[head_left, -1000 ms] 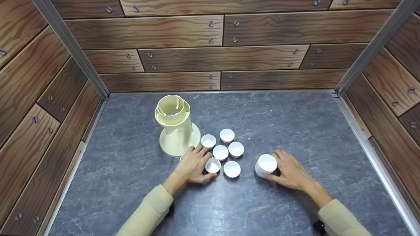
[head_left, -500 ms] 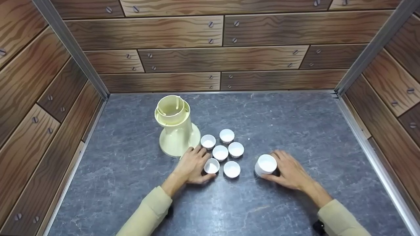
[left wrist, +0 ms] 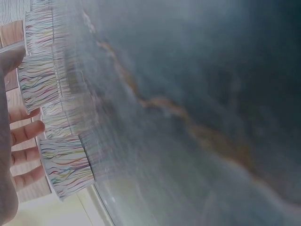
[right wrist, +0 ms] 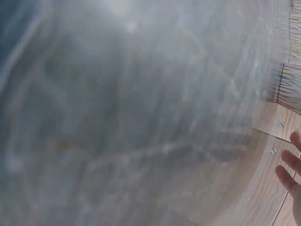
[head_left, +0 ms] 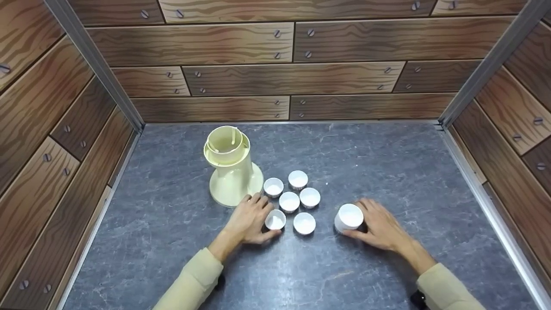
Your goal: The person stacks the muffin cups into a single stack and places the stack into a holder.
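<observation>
Right of the yellow stand (head_left: 234, 185), the left hand (head_left: 250, 219) pinches a white cup (head_left: 275, 220); farther right, the right hand (head_left: 379, 224) grips an apparent cup stack (head_left: 348, 217). Stacking seems underway, next likely calling for a lift.

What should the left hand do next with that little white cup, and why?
Perhaps lift the white baking cup gently: the left hand has thumb and fingers around it, and the right hand holds what looks like a cup stack.
</observation>
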A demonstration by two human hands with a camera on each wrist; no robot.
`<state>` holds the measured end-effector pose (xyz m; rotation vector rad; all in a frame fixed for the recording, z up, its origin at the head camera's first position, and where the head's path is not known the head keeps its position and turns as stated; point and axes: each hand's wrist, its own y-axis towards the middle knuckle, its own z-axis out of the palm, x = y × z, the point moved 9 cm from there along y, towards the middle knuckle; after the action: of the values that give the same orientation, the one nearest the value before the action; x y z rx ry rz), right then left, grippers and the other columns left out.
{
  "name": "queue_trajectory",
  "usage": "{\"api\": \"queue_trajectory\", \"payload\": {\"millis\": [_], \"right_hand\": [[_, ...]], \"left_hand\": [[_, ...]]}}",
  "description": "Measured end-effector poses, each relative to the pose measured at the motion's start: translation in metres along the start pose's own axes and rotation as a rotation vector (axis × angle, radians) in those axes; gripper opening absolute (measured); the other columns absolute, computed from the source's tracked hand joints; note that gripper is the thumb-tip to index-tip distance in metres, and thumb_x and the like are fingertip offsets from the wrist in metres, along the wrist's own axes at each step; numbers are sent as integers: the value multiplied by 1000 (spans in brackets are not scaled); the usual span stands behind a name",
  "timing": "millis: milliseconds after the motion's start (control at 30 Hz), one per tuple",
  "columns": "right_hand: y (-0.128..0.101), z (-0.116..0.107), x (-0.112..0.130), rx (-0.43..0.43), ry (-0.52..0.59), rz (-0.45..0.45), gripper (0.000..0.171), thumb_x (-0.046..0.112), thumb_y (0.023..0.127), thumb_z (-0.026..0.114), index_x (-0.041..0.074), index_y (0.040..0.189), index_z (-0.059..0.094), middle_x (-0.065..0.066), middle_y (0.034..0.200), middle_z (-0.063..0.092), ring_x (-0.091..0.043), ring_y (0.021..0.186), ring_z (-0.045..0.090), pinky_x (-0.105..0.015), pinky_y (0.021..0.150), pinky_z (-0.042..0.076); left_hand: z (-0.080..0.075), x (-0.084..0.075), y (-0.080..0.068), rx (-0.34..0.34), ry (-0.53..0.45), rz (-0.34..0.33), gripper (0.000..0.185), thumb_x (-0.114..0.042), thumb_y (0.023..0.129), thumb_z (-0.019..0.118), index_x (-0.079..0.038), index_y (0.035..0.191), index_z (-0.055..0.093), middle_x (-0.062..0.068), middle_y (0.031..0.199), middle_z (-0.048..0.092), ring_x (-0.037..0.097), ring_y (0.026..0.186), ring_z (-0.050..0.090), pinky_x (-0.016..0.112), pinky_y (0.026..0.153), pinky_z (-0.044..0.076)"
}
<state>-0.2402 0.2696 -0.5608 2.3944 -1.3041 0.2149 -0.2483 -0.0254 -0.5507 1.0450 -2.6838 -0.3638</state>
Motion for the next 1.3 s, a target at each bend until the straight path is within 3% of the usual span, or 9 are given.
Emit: {"api": "queue_trajectory", "payload": {"millis": [400, 967, 1300], "right_hand": [[-2, 3, -2, 25, 0, 26, 78, 68, 82, 72, 6, 128, 61, -8, 119, 58, -29, 112, 55, -54, 96, 44], [-2, 2, -2, 25, -6, 32, 78, 68, 82, 72, 5, 127, 61, -8, 117, 58, -30, 109, 56, -54, 92, 46], [-1, 1, -1, 9, -5, 21, 77, 68, 82, 73, 5, 125, 61, -8, 116, 57, -29, 107, 56, -53, 91, 46]], "left_hand": [[-6, -4, 1, -21, 9, 13, 67, -76, 84, 57, -13, 107, 64, 7, 104, 60, 28, 98, 55, 43, 82, 46], [-14, -13, 10, -19, 23, 29, 69, -76, 87, 52, -13, 111, 65, 7, 110, 60, 27, 104, 54, 42, 83, 46], [-26, -16, 19, -34, 47, 49, 72, -77, 87, 50, -12, 114, 64, 8, 109, 61, 27, 99, 54, 42, 82, 46]]}}
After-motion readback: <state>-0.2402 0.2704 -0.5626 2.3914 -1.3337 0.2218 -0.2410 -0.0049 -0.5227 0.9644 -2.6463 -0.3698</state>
